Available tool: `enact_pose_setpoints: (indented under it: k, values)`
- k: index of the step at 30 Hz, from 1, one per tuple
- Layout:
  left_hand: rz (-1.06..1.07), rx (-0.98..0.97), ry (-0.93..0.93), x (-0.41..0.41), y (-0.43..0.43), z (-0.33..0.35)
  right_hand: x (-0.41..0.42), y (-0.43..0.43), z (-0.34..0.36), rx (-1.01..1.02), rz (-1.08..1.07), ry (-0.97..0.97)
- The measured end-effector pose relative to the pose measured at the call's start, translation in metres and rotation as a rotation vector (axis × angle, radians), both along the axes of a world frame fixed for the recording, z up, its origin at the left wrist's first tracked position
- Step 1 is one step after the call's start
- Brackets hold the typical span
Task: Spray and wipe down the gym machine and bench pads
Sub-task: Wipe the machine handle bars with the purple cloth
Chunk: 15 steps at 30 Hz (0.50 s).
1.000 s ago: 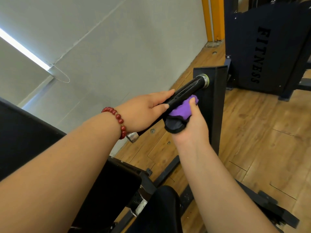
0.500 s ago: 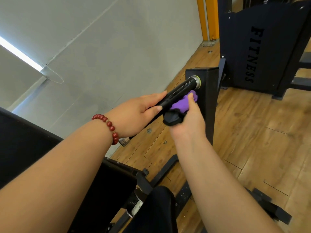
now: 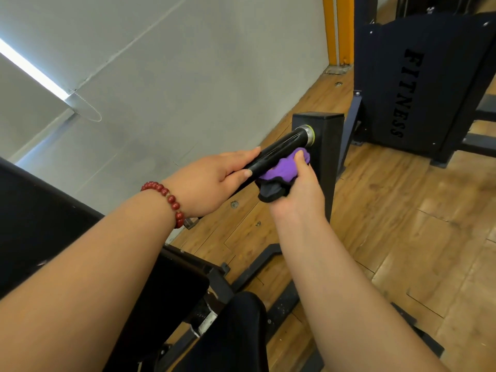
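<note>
A black rubber handle (image 3: pixel 284 146) with a chrome collar sticks out of a black steel post (image 3: pixel 328 146) of the gym machine. My left hand (image 3: pixel 212 181), with a red bead bracelet on the wrist, holds the handle near its free end. My right hand (image 3: pixel 300 194) grips a purple and black cloth (image 3: pixel 281 173) and presses it against the underside of the handle, close to the post. A black pad (image 3: pixel 37 226) fills the left edge, partly hidden by my left forearm. A second black pad (image 3: pixel 233 334) lies below, between my arms.
A grey wall (image 3: pixel 174 76) runs along the left. Wooden floor (image 3: pixel 402 237) spreads to the right. A black machine shroud marked FITNESS (image 3: pixel 418 84) stands at the back right, beside an orange upright (image 3: pixel 336 28). Black frame bars (image 3: pixel 257 269) cross the floor below the handle.
The view has drifted a little. My right hand has slid the cloth slightly along the handle toward the post. My left hand keeps its hold.
</note>
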<state>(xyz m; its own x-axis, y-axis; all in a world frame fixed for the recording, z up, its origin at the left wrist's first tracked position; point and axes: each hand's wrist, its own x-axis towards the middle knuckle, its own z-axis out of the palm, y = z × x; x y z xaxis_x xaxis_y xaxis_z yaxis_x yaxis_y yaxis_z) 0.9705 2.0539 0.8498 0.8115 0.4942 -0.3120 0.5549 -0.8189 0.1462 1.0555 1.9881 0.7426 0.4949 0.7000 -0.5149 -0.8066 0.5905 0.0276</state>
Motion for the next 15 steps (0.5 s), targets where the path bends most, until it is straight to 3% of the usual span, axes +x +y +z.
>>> enact_pose_setpoints:
  k: [9, 13, 15]
  values:
    - [-0.013, 0.034, -0.006, 0.0, -0.002, -0.001, 0.003, -0.008, 0.007, -0.106, 0.079, -0.056]
    - [-0.02, 0.063, 0.005, 0.003, -0.005, 0.002, 0.006, -0.032, 0.006, -0.268, 0.149, -0.273]
    - [0.008, 0.054, -0.001, 0.012, -0.008, 0.002, 0.019, -0.045, 0.006, -0.375, 0.066, -0.413]
